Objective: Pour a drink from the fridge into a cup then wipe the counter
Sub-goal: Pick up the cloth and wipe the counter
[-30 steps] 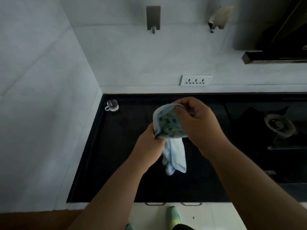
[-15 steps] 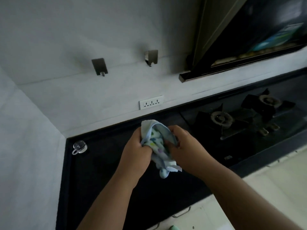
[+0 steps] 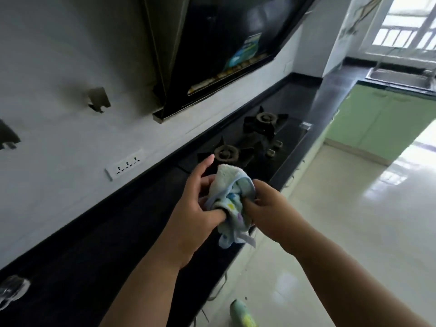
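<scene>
A small pale blue cloth (image 3: 232, 199) with coloured spots is bunched between both hands, above the front edge of the black counter (image 3: 99, 246). My left hand (image 3: 195, 208) holds its left side, thumb pressed into the fabric and forefinger raised. My right hand (image 3: 266, 206) grips the right side with curled fingers. A clear glass cup (image 3: 11, 290) stands on the counter at the far left, near the wall.
A black gas hob (image 3: 254, 142) with two burners sits just beyond the hands, under a dark range hood (image 3: 224, 48). A wall socket strip (image 3: 125, 164) and metal hooks (image 3: 98, 99) are on the white wall. A sink (image 3: 401, 77) and green cabinets lie far right.
The view has swung right, bringing the hob, floor and sink into sight and the cup to the left edge. The hanging cloth has been gathered into a bunch between both hands.
</scene>
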`<control>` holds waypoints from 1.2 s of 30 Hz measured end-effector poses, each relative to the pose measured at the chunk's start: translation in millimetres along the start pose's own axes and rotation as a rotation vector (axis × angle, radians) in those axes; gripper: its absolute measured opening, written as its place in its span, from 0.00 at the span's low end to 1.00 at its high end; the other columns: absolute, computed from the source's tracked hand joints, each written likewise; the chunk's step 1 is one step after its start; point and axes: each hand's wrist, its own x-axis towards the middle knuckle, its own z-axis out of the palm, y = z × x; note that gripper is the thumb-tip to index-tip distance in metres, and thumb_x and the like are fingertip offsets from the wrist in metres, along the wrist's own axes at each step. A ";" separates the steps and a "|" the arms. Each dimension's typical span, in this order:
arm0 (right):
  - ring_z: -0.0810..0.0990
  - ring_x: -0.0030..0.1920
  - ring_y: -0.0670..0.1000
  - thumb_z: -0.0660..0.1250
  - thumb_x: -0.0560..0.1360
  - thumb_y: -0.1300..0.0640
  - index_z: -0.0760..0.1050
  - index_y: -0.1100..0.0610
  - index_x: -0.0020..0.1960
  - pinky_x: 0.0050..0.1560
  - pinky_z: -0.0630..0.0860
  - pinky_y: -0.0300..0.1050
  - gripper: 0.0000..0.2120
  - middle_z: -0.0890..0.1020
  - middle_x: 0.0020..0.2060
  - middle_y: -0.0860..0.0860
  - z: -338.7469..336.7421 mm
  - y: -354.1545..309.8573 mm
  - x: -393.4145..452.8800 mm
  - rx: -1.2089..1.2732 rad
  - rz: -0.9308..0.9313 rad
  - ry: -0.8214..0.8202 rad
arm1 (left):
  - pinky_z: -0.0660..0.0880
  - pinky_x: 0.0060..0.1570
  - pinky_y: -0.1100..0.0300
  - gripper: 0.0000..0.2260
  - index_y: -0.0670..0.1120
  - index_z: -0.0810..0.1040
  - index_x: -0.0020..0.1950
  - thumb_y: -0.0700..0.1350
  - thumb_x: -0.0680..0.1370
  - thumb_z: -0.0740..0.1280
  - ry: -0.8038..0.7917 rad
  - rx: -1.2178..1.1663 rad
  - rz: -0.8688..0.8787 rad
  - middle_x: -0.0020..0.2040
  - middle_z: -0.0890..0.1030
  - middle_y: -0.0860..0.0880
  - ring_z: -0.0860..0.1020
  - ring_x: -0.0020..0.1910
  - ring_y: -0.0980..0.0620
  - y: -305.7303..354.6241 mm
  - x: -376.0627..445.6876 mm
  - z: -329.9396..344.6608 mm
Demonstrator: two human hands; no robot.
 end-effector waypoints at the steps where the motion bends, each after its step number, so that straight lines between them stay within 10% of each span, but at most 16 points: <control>1: 0.85 0.47 0.51 0.67 0.79 0.55 0.78 0.46 0.53 0.52 0.85 0.57 0.06 0.85 0.45 0.48 -8.5 5.7 -5.2 0.002 0.020 0.044 | 0.82 0.59 0.56 0.42 0.73 0.66 0.75 0.28 0.78 0.69 -0.059 -0.017 0.023 0.67 0.80 0.59 0.83 0.63 0.56 -0.7 2.7 9.4; 6: 0.85 0.46 0.52 0.69 0.79 0.53 0.80 0.48 0.54 0.52 0.84 0.57 0.05 0.85 0.45 0.48 -46.5 34.5 -35.8 -0.048 0.047 0.195 | 0.77 0.69 0.48 0.31 0.66 0.73 0.75 0.38 0.79 0.74 -0.315 0.020 0.087 0.75 0.75 0.56 0.77 0.72 0.53 -4.9 18.0 58.0; 13: 0.87 0.45 0.52 0.69 0.80 0.56 0.71 0.36 0.66 0.51 0.85 0.56 0.20 0.86 0.49 0.46 -106.4 72.1 -72.8 0.106 0.042 0.370 | 0.83 0.61 0.48 0.14 0.55 0.81 0.65 0.45 0.80 0.75 -0.331 0.055 0.095 0.61 0.85 0.52 0.84 0.61 0.51 -4.9 41.2 139.3; 36: 0.87 0.49 0.45 0.76 0.76 0.56 0.79 0.40 0.62 0.53 0.85 0.46 0.19 0.84 0.55 0.39 -318.0 209.8 -85.6 0.180 0.070 0.506 | 0.84 0.57 0.50 0.15 0.59 0.80 0.61 0.43 0.80 0.74 -0.598 0.142 0.060 0.57 0.83 0.57 0.84 0.58 0.53 2.5 136.1 396.0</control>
